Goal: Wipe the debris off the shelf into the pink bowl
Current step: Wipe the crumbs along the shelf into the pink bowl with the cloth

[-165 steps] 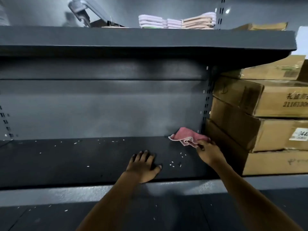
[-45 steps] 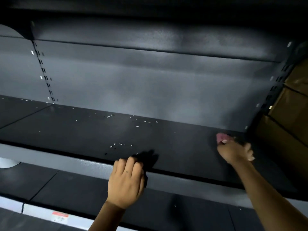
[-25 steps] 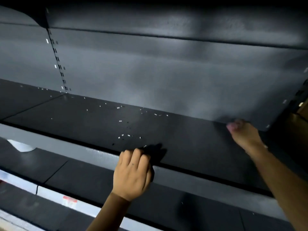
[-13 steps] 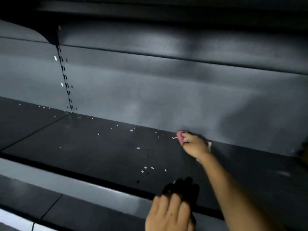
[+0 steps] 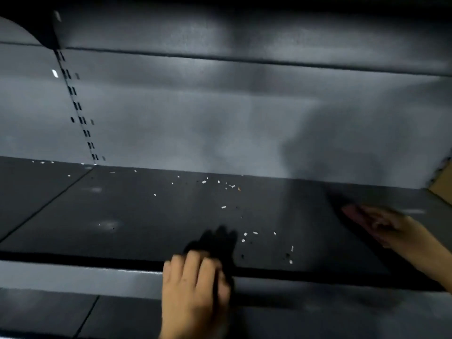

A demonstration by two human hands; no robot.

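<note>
The left hand [image 5: 195, 289] curls its fingers, pressed together, over the shelf's [image 5: 137, 216] front edge. The blurred right hand [image 5: 391, 228] pinches a pink cloth [image 5: 352, 214] against the shelf at right. Debris [image 5: 244, 234] lies scattered between the hands.

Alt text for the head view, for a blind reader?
A blurred right hand holds a pink cloth on a dark grey metal shelf strewn with small white debris bits; the left hand rests at its front edge.
</note>
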